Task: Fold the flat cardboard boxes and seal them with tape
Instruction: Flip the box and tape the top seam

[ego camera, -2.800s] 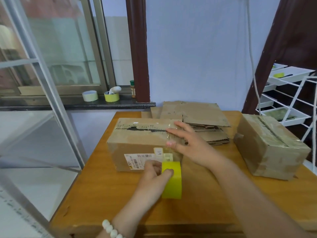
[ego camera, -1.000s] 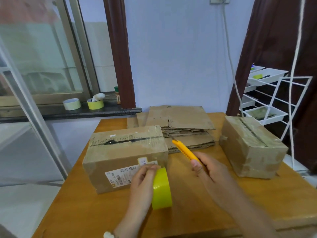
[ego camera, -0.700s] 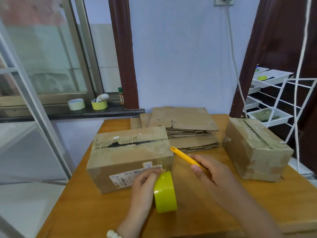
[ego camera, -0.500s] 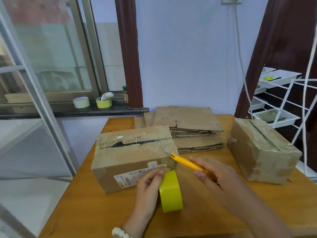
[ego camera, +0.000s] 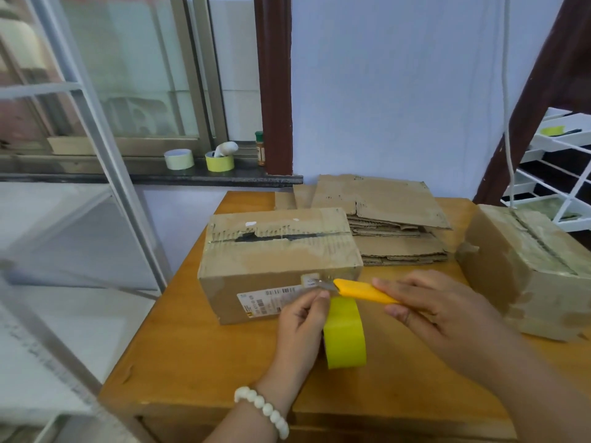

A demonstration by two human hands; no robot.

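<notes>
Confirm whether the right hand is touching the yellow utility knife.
Touching. The head view shows the right hand pinching the rear of the yellow utility knife between its fingers, tip pointing toward the box.

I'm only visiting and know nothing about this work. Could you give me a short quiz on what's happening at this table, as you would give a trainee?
1. True or false: the right hand holds the yellow tape roll.
2. The tip of the orange knife is nearest which thing?
A) the flat cardboard stack
B) the front top edge of the labelled box
C) the box at the table's right edge
3. How many tape rolls stand on the windowsill?

Key:
1. False. The left hand holds the roll, and the right hand holds the knife.
2. B.
3. Two.
</notes>
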